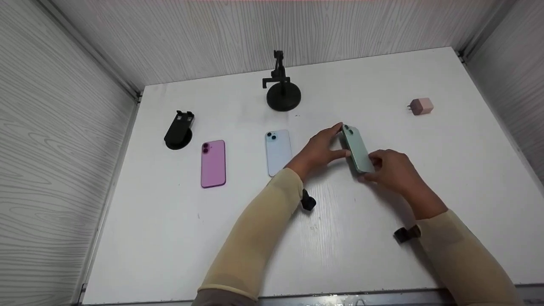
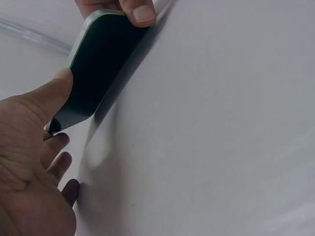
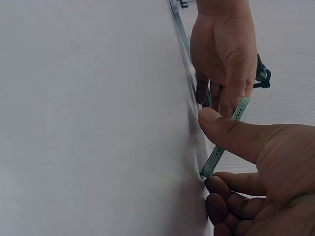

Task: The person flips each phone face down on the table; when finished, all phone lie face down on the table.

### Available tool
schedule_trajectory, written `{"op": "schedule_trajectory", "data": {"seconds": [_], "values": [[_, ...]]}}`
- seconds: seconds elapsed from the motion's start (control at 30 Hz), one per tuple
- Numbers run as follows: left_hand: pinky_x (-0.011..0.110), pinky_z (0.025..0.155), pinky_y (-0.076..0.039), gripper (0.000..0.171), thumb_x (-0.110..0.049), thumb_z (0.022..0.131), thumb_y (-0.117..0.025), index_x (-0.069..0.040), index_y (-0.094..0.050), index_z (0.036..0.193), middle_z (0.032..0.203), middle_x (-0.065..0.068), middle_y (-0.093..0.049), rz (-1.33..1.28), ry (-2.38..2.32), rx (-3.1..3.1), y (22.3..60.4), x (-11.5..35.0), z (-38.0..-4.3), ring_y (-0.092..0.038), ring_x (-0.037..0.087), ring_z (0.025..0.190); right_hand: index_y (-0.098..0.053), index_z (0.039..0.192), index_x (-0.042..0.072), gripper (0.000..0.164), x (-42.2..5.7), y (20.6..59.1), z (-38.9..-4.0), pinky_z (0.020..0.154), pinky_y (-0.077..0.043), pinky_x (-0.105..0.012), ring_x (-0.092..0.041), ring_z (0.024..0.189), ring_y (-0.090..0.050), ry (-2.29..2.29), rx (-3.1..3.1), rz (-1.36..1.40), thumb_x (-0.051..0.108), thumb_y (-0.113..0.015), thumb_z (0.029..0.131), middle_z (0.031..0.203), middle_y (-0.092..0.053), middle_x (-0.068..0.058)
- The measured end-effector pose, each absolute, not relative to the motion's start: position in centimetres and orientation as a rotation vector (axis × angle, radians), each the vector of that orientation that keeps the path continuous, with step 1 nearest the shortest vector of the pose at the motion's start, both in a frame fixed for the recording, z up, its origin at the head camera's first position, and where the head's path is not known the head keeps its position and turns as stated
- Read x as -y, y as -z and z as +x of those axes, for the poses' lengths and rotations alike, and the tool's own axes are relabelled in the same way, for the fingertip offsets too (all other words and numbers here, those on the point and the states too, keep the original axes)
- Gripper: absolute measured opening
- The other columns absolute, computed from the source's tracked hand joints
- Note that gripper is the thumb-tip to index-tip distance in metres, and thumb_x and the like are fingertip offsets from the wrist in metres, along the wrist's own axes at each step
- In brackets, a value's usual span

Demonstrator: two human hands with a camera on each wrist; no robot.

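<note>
A mint-green smartphone [image 1: 358, 149] is tilted up off the white table between my two hands, its camera side facing up. At its upper end my left hand [image 1: 318, 148] holds it, thumb on the near long edge and a fingertip at the top corner. The lower end is pinched by my right hand [image 1: 393, 170], thumb and fingers at the bottom edge. The left wrist view shows the dark screen [image 2: 106, 59] facing the table. In the right wrist view the bottom edge [image 3: 214, 160] with its speaker holes slants between thumb and fingers.
Left of my hands lie a light-blue phone [image 1: 278, 153], partly behind my left wrist, and a pink phone [image 1: 213, 165]. Farther back stand a black phone stand [image 1: 284, 97] and another black folded stand [image 1: 178, 131]. A pink charger plug [image 1: 422, 106] lies to the right.
</note>
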State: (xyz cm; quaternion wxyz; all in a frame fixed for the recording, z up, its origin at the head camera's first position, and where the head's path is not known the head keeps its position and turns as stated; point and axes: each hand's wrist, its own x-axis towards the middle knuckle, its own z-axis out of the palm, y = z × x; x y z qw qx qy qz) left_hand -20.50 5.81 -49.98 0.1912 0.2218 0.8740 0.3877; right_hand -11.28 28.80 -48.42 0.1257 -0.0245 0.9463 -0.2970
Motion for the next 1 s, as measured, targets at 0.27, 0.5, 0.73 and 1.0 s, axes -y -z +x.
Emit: {"op": "schedule_trajectory", "data": {"seconds": [0.27,0.5,0.73,1.0], "values": [[0.030,0.137,-0.020,0.106,-0.050,0.097,-0.082,-0.023,-0.018,0.177,0.182,-0.005,-0.027,0.613,-1.050,-2.445,50.13,-5.71,-20.19,-0.021,0.013,0.169,-0.065,0.142,-0.006,0.069,-29.18,48.60,-11.36,0.097,-0.055,-0.051,-0.035,0.111,-0.063,0.872,-2.740,-0.064,0.026,-0.092,0.088,0.127,-0.071,-0.024],[0.027,0.137,-0.019,0.112,-0.051,0.094,-0.085,-0.025,-0.015,0.177,0.183,-0.008,-0.021,0.594,-1.051,-2.421,50.25,-5.56,-19.99,-0.017,0.011,0.170,-0.063,0.143,-0.007,0.070,-29.30,48.45,-11.38,0.100,-0.055,-0.054,-0.036,0.113,-0.063,0.857,-2.735,-0.062,0.027,-0.092,0.088,0.128,-0.071,-0.024],[0.026,0.136,-0.020,0.116,-0.046,0.090,-0.091,-0.021,-0.018,0.177,0.182,-0.004,-0.025,0.600,-1.067,-2.443,50.37,-5.52,-19.92,-0.021,0.013,0.169,-0.062,0.145,-0.008,0.072,-29.48,48.65,-11.46,0.102,-0.055,-0.057,-0.038,0.116,-0.064,0.858,-2.733,-0.075,0.027,-0.092,0.090,0.129,-0.071,-0.026],[0.026,0.136,-0.021,0.118,-0.046,0.089,-0.092,-0.018,-0.019,0.177,0.182,0.000,-0.026,0.628,-1.007,-2.496,50.54,-5.74,-19.79,-0.023,0.015,0.169,-0.061,0.145,-0.009,0.073,-29.66,48.76,-11.60,0.103,-0.055,-0.058,-0.040,0.118,-0.065,0.864,-2.735,-0.076,0.026,-0.093,0.089,0.130,-0.070,-0.027]]}}
